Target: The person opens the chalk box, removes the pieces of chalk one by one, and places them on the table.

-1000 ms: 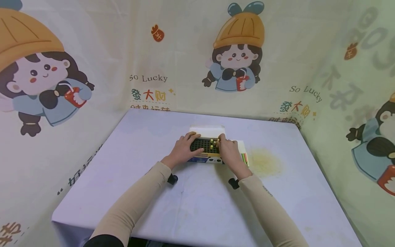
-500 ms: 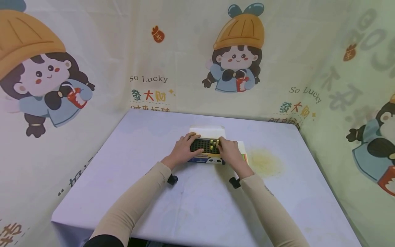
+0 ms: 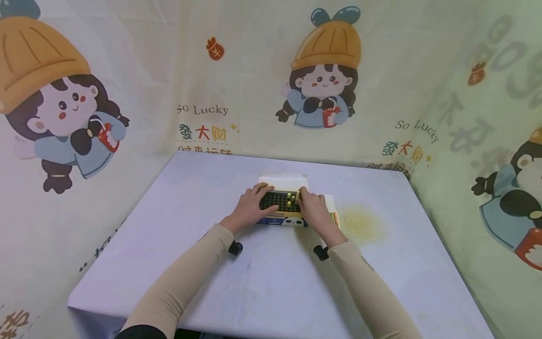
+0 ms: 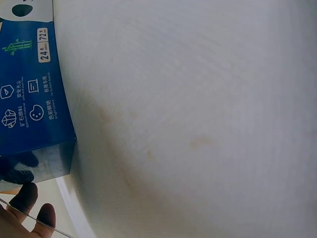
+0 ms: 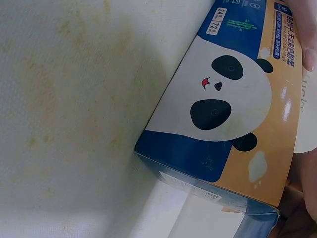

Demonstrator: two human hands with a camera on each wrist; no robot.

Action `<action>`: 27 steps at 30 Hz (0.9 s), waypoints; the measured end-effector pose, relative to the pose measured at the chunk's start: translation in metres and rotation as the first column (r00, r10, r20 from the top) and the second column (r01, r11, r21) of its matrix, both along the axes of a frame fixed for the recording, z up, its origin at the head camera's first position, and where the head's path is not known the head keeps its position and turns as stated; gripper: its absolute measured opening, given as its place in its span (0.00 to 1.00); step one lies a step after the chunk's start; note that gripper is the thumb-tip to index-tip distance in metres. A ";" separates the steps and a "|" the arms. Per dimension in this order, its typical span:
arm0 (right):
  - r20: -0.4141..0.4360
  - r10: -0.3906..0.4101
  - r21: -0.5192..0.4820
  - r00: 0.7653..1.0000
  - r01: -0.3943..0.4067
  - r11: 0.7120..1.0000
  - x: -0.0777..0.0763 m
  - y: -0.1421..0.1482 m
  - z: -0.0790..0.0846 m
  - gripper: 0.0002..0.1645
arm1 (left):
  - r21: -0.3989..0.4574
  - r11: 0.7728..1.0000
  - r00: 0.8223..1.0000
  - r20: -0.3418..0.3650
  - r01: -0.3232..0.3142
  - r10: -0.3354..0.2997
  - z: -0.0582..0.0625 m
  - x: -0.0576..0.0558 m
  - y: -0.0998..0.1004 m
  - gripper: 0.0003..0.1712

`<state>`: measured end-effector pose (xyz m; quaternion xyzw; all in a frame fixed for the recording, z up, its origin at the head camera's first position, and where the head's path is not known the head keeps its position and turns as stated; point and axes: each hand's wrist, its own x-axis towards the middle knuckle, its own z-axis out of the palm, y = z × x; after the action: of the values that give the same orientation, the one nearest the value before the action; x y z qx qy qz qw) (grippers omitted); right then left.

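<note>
Holding the left end of the chalk box (image 3: 273, 220) on the table (image 3: 258, 282), the left hand (image 3: 248, 208) spans it front to back. Yellow sticks (image 3: 289, 204) stand toward the box's right; there the right hand (image 3: 314, 210), fingers curled, seems to pinch another stick (image 3: 298, 194) — a jogged box could knock these askew.

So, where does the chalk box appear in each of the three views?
Head: the chalk box is just below centre.
Left wrist: along the left edge, partly cut off.
Right wrist: mostly right half, cut off at the top.
Shared landmark: the printed panda face, partial in left wrist.
</note>
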<state>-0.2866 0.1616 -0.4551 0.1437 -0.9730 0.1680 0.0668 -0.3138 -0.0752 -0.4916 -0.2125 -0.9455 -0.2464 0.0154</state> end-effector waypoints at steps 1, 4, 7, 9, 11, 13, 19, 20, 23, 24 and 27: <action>-0.002 -0.001 -0.002 1.000 0.001 1.000 0.000 0.000 0.000 0.08 | -0.001 1.000 1.000 0.000 0.000 0.000 -0.001 0.000 0.000 0.46; -0.009 -0.005 -0.010 1.000 0.005 1.000 -0.001 0.000 0.000 0.10 | -0.004 1.000 1.000 0.001 -0.001 0.001 -0.001 -0.001 0.000 0.46; -0.013 -0.015 -0.025 1.000 0.015 1.000 -0.002 0.000 0.000 0.12 | 0.001 1.000 1.000 0.001 0.001 -0.001 -0.001 -0.001 0.001 0.46; -0.015 -0.024 -0.050 1.000 0.024 0.998 -0.003 0.001 -0.001 0.13 | -0.001 1.000 1.000 -0.005 0.002 -0.002 -0.001 -0.001 0.001 0.46; -0.017 -0.030 -0.081 0.999 0.028 0.996 -0.003 0.002 -0.001 0.14 | -0.001 1.000 1.000 -0.011 0.005 -0.005 -0.001 -0.001 0.001 0.46; -0.022 -0.030 -0.107 0.999 0.027 0.994 -0.003 0.003 -0.001 0.14 | -0.003 1.000 1.000 -0.016 0.007 -0.007 -0.002 -0.001 0.001 0.47; -0.008 -0.017 -0.248 1.000 0.014 0.969 -0.001 0.005 -0.002 0.12 | -0.012 1.000 1.000 -0.010 0.004 -0.004 0.000 0.001 0.001 0.46; 0.003 -0.018 -0.277 1.000 0.018 0.961 -0.001 0.005 -0.001 0.13 | -0.013 1.000 1.000 -0.011 0.002 -0.002 0.000 0.001 0.001 0.46; 0.043 -0.031 -0.334 0.999 0.044 0.941 -0.001 0.007 0.001 0.15 | -0.011 1.000 1.000 -0.016 -0.004 0.004 0.000 0.002 0.002 0.46; 0.054 -0.037 -0.347 0.998 0.054 0.936 -0.001 0.008 0.001 0.16 | -0.010 1.000 1.000 -0.016 -0.006 0.006 0.001 0.002 0.002 0.46; 0.076 -0.050 -0.397 0.996 0.077 0.915 -0.003 0.012 0.003 0.16 | -0.009 1.000 1.000 -0.011 -0.010 0.010 0.001 0.003 0.002 0.46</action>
<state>-0.2892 0.1741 -0.4522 0.0899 -0.9240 0.3652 0.0686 -0.3109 -0.0731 -0.4909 -0.2093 -0.9475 -0.2409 0.0207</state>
